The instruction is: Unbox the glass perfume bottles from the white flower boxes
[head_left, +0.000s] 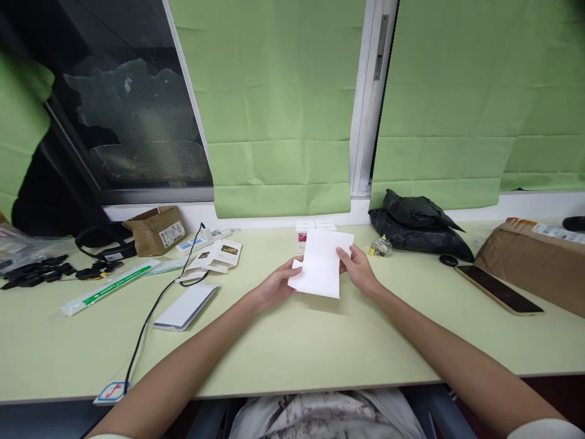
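Note:
A folded sheet of white paper [322, 262] is held up over the table between my two hands. My left hand [280, 281] grips its lower left corner, thumb on top and fingers behind. At the upper right edge, my right hand [359, 268] pinches the paper, its thumb lying on the front. Behind the sheet stand small white boxes [302, 230], partly hidden by it. To the left, another folded white paper [185, 306] lies on the table near my left forearm.
An open cardboard box [158, 231], printed cartons [219, 256] and a black cable [155, 305] are on the left. A glass bottle [381, 246], black plastic bags [418, 222], a phone [498, 289] and a large cardboard box [534, 259] lie right. Green curtains [278, 110] hang behind the table [292, 347].

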Tool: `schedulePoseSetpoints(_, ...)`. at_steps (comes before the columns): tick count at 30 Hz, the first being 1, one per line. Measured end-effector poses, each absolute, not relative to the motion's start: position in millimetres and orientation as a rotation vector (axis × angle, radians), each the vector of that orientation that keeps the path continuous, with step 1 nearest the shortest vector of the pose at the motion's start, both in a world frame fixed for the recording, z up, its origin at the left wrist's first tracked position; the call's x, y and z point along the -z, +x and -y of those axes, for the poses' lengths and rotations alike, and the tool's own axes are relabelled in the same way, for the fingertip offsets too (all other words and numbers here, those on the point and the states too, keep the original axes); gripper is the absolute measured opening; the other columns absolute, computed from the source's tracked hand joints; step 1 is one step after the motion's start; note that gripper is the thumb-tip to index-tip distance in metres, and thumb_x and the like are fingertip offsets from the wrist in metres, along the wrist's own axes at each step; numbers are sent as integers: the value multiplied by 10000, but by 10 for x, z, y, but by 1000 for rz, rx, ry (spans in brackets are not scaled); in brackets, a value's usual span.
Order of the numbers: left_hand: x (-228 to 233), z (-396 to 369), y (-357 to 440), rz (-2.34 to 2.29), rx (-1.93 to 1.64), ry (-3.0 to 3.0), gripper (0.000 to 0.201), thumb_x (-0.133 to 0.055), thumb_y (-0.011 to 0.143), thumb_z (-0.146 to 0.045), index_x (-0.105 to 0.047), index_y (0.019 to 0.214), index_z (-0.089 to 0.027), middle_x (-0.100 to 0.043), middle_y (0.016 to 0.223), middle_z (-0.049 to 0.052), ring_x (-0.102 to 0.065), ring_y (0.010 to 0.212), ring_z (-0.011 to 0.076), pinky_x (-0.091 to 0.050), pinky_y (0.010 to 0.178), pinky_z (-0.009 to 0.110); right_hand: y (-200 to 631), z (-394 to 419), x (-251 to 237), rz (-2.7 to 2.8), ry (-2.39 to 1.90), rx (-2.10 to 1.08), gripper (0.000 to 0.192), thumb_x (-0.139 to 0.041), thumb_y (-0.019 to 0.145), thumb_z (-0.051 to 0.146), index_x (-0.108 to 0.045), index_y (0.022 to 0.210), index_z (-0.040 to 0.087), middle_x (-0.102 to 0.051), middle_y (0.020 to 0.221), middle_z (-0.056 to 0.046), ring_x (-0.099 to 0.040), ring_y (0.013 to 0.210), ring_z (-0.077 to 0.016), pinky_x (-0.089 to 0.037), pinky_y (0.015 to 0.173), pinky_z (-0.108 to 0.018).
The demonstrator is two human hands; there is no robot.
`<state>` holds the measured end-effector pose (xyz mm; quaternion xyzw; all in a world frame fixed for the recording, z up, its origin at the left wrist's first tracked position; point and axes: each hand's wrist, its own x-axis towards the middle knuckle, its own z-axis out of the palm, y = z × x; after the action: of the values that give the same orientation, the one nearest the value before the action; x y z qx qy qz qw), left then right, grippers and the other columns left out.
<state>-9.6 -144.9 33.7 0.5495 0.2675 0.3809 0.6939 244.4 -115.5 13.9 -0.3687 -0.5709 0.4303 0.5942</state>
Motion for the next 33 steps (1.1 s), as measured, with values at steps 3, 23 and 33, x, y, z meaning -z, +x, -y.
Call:
schedulePoseSetpoints(3,-337,1434,-91,-561,-842,1207,442,-681,899,-380,-651,1326,-268,-679,1256,122,-655,983,243,-520,714,327,2441,1154,-134,1332,-860,-970,499,-692,839,691,-621,1067,253,-733,869,-43,-685,684,-230,-601,549,-367)
schedulePoseSetpoints(23,-296,1386,-78,-700,-988,1109,687,-701,816,-180,-509,1468,-285,-704,1084,55,-665,842,186,-561,685,292,2410,1158,-93,1302,-801,-1195,489,-782,783,594,-561,1026,231,-689,835,14,-654,679,-149,-582,611,-285)
schedulePoseSetpoints(33,-227,1354,-50,-800,-1040,1239,519,-768,810,-279,-588,1297,-266,-664,1296,82,-683,1045,219,-545,804,296,2419,1170,-69,1361,-888,-1173,484,-709,829,621,-628,1074,211,-701,886,-21,-634,631,-156,-541,548,-289)
